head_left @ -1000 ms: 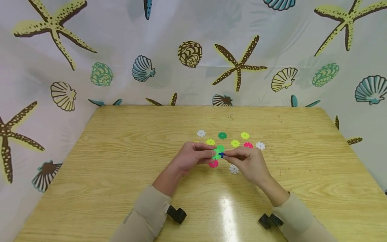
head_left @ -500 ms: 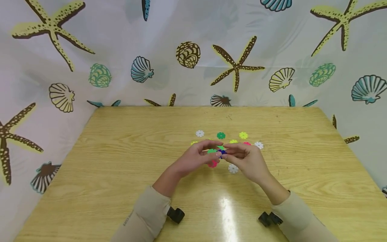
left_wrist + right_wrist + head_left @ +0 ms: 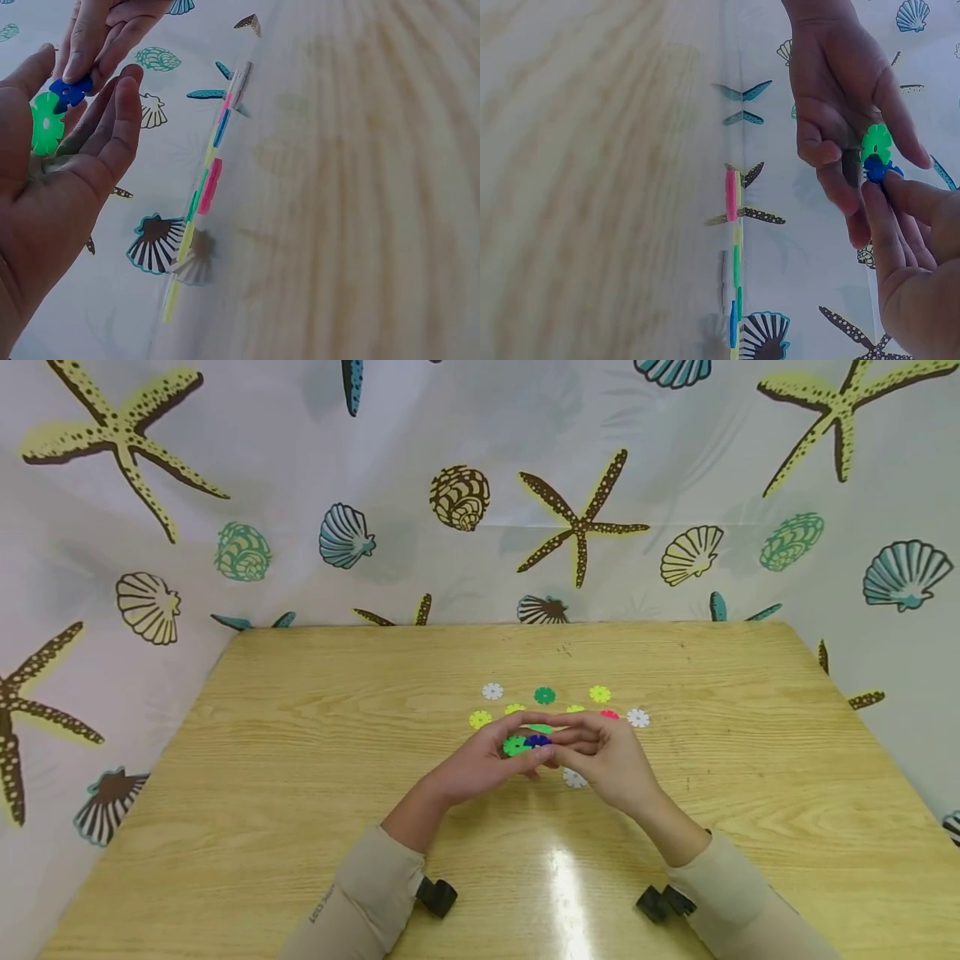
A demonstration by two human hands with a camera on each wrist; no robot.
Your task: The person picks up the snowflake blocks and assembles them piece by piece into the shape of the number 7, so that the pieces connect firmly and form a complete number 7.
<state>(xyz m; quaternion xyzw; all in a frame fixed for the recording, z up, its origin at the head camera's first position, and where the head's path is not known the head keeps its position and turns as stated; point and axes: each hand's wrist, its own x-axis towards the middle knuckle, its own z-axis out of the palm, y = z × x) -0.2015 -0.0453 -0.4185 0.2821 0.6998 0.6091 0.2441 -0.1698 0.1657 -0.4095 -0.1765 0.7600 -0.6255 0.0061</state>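
Observation:
In the head view, a bright green notched plastic disc [image 3: 515, 746] and a dark blue one [image 3: 537, 741] meet between the two hands above the table. My right hand [image 3: 618, 768] pinches the blue disc [image 3: 881, 169] between thumb and fingertips. Around the green disc [image 3: 47, 124], my left hand [image 3: 474, 767] spreads its thumb and fingers, the thumb tip standing free in the right wrist view. The discs overlap at their edges and look joined, though fingers hide part of the seam. Another light green disc [image 3: 540, 727] shows between the hands, behind the held pair.
Several loose notched discs lie on the wooden table [image 3: 337, 710] beyond the hands, among them a white disc [image 3: 492, 691], a green disc [image 3: 544, 695] and a yellow disc [image 3: 600, 693]. One white disc [image 3: 575, 777] lies below the right hand. A patterned curtain [image 3: 420, 552] encloses the table.
The left hand has loosened its pinch on the green disc, with thumb and fingers now spread. The right hand has brought the blue disc against the green one and turned it flatter to view.

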